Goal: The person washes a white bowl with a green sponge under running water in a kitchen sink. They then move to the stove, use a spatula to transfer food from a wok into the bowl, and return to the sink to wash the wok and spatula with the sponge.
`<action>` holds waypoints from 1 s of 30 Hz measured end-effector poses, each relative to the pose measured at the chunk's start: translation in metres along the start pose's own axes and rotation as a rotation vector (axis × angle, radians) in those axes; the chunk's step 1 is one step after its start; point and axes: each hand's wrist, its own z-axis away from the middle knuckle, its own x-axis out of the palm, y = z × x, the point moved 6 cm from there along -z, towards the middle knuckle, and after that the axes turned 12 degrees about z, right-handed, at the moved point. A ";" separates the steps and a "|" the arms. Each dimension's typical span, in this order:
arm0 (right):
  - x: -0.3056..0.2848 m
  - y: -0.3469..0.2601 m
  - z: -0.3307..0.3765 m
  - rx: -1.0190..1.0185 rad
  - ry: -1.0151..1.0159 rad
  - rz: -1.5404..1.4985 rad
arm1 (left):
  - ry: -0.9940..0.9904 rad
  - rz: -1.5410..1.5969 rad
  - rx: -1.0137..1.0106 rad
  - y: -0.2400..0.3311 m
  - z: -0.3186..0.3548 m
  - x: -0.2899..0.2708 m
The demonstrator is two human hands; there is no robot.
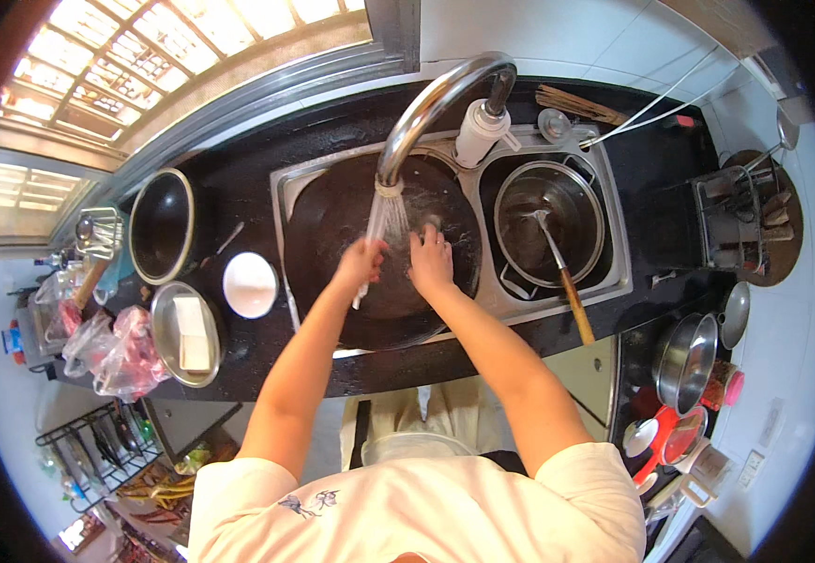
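A large dark wok (323,211) fills the left basin of the steel sink (494,281). Water (393,218) fans down into it from the curved chrome tap (426,108). My left hand (361,263), fingers closed, grips a long, slim, whitish utensil (360,297) whose exact kind I cannot make out. One end of it shows below the hand, and it seems to run up beside the stream. My right hand (431,258) is just right of the water, fingers curled inward over the wok. What it holds, if anything, is hidden by the fingers and spray.
In the right basin sits a steel pot (595,225) with a wooden-handled ladle (572,300) leaning out. A white bowl (250,284), a black basin (161,225) and a metal bowl (211,361) stand left of the sink. A white filter (480,131) is fixed beside the tap.
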 end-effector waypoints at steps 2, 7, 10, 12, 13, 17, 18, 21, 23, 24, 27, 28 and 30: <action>0.013 -0.004 -0.006 -0.004 -0.061 -0.006 | -0.067 -0.059 -0.041 -0.025 -0.003 -0.002; 0.020 0.010 -0.005 0.390 -0.273 -0.915 | -0.118 0.041 -0.119 -0.023 0.019 0.022; 0.021 -0.018 0.006 0.515 -0.191 -0.989 | -0.191 -0.038 -0.144 -0.029 0.021 0.030; 0.027 -0.025 0.014 0.630 -0.143 -0.859 | -0.277 -0.299 -0.204 -0.033 0.026 0.036; 0.027 -0.021 0.012 0.649 -0.064 -0.898 | -0.314 -0.247 -0.197 -0.034 0.030 0.040; 0.004 -0.007 -0.014 0.770 0.059 -0.852 | -0.251 0.006 -0.243 -0.022 0.057 0.048; 0.011 0.003 -0.019 0.793 0.111 -0.836 | -0.305 0.093 -0.271 -0.022 0.067 0.051; 0.026 0.014 -0.033 0.748 0.240 -0.827 | -0.342 0.224 -0.247 -0.010 0.075 0.054; 0.025 0.013 -0.035 0.781 0.279 -0.797 | -0.343 0.276 -0.269 -0.009 0.077 0.051; 0.024 0.011 -0.034 0.822 0.247 -0.849 | -0.332 0.287 -0.288 -0.011 0.081 0.047; 0.021 0.007 -0.027 0.892 0.238 -0.969 | -0.309 0.320 -0.338 -0.013 0.093 0.044; 0.021 0.002 -0.020 0.849 0.281 -0.893 | -0.300 0.336 -0.347 -0.013 0.094 0.045; 0.012 -0.031 -0.011 0.782 0.113 -0.984 | -0.258 0.334 -0.269 -0.007 0.085 0.036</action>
